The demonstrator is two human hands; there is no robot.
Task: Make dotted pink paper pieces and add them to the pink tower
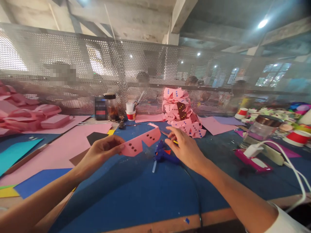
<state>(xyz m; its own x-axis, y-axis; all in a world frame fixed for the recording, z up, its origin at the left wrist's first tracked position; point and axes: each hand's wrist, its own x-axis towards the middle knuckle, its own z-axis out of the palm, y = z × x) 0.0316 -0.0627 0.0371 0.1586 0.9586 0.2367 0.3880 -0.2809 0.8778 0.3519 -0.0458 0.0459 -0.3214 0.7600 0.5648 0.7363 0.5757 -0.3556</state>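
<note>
My left hand (102, 150) pinches one end of a pink paper cutout (133, 147) with a V-shaped notch and small dark diamond shapes on it. The cutout is held up above the blue work surface (121, 194). Past its far end, my right hand (186, 145) has its thumb and fingers apart, with nothing visible between them. Below and beside that hand lies a blue glue gun (161, 153) with an orange trigger and a clear glue stick out of its back. Something with a yellow part (175, 141) is mostly hidden behind my right hand.
A tall pile of dotted pink pieces (178, 108) stands behind my right hand. Pink sheets and coloured paper lie left. At right are a glass jar (257, 131), a magenta power strip (254, 160) and white cable. A perforated metal screen (136, 58) runs across the back.
</note>
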